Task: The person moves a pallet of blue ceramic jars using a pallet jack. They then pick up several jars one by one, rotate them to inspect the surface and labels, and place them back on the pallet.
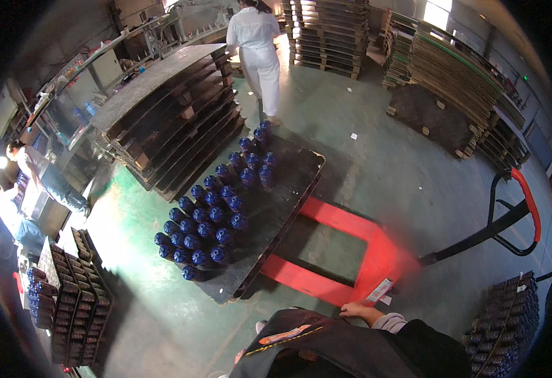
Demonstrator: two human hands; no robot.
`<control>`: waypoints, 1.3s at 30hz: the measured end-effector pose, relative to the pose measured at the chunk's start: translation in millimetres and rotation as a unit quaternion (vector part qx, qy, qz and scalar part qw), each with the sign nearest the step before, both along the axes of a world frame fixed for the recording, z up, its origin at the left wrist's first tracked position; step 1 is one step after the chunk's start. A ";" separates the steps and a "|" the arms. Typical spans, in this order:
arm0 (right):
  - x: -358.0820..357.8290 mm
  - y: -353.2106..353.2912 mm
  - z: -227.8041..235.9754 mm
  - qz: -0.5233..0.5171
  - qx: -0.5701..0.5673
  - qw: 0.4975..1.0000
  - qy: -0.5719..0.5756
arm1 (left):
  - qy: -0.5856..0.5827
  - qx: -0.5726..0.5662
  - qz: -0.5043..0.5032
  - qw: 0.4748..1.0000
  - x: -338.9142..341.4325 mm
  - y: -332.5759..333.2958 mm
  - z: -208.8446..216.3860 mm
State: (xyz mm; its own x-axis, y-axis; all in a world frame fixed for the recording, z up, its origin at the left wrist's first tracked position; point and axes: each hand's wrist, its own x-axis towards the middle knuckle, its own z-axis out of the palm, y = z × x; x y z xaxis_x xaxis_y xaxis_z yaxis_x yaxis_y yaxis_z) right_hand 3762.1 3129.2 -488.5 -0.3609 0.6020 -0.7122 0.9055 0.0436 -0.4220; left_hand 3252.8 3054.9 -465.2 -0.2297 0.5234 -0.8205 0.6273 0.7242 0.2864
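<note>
My right hand [359, 310] is at the lower middle, in front of my dark apron [314, 340] and close to the base of a red pallet jack [383, 258]. Its fingers are bent together; whatever they hold, if anything, is hidden. My left hand is out of sight. The jack's forks reach under a dark pallet board [282, 195]. On that board stand several rows of glossy dark-blue, round-topped pieces [201, 214], bunched toward its left side. The jack's black handle with a red grip [528, 205] leans out to the right.
A tall pallet stack [169, 120] stands just beyond the load; more pallets [326, 31] and stacked boards [452, 69] are farther back. A person in white [257, 50] walks behind the load. Others work at left. Filled stacks [74, 296] stand lower left and lower right.
</note>
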 end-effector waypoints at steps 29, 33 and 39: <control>-128.8 -23.9 -6.8 0.138 0.020 0.990 -0.028 | -0.037 0.045 -0.026 0.998 -135.3 -83.9 -71.0; -128.5 -34.5 14.8 0.008 0.002 1.000 -0.019 | -0.008 0.080 -0.068 0.994 -156.1 -120.2 -120.6; -159.5 -59.0 40.7 -0.035 -0.002 0.999 -0.032 | 0.060 0.096 -0.051 0.992 -176.5 -84.4 -70.0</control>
State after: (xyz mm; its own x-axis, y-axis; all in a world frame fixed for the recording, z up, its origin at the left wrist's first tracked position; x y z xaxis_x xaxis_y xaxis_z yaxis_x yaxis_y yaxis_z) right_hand 3602.6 3070.2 -447.8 -0.2716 0.6213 -0.7350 0.9314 -0.0226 -0.3632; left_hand 3076.2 2970.5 -535.3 -0.2581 0.6922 -0.6739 0.7323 0.5952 0.3309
